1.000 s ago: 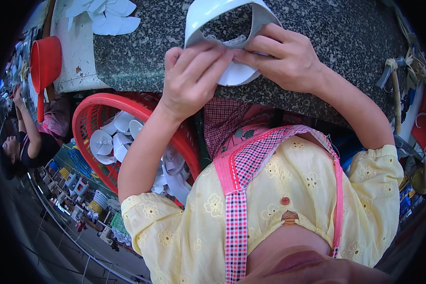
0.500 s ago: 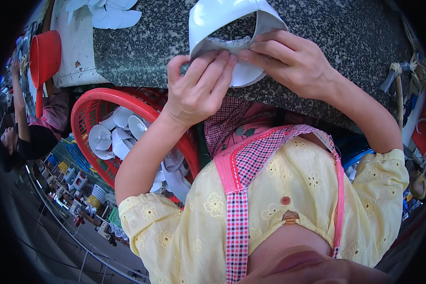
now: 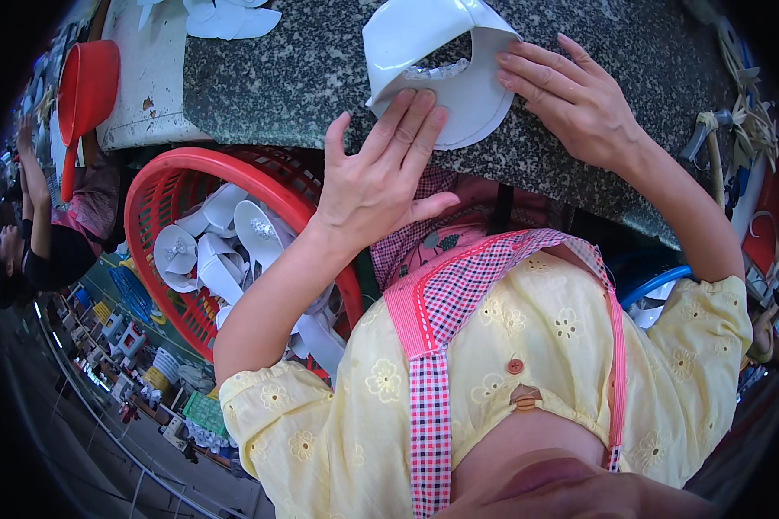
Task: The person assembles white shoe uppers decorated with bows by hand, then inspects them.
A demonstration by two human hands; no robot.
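Left hand (image 3: 379,177): fingers straight and spread, tips pressing flat on the near edge of the white sandal upper (image 3: 437,73). Nothing gripped. Right hand (image 3: 571,99): fingers likewise extended, tips resting on the piece's right edge, palm on the stone.

Change over the last second: both hands were pinching and folding the piece up off the surface; now the fingers have opened and the piece lies pressed against the speckled stone bench (image 3: 312,69). Reads as a switch from shaping to flattening or seating it, so the handling of this piece looks close to finished.

Position: the upper sits at the bench's near side, between the two hands, its strap arching up with a clear studded strip across the opening.

Count: one piece in hand. A second cluster of white pieces (image 3: 225,16) at the bench's far left edge, number unclear, perhaps three. One red basket (image 3: 160,173) by the left elbow holding roughly eight or more white uppers; overlap blocks an exact count. One red scoop (image 3: 82,91) further left.
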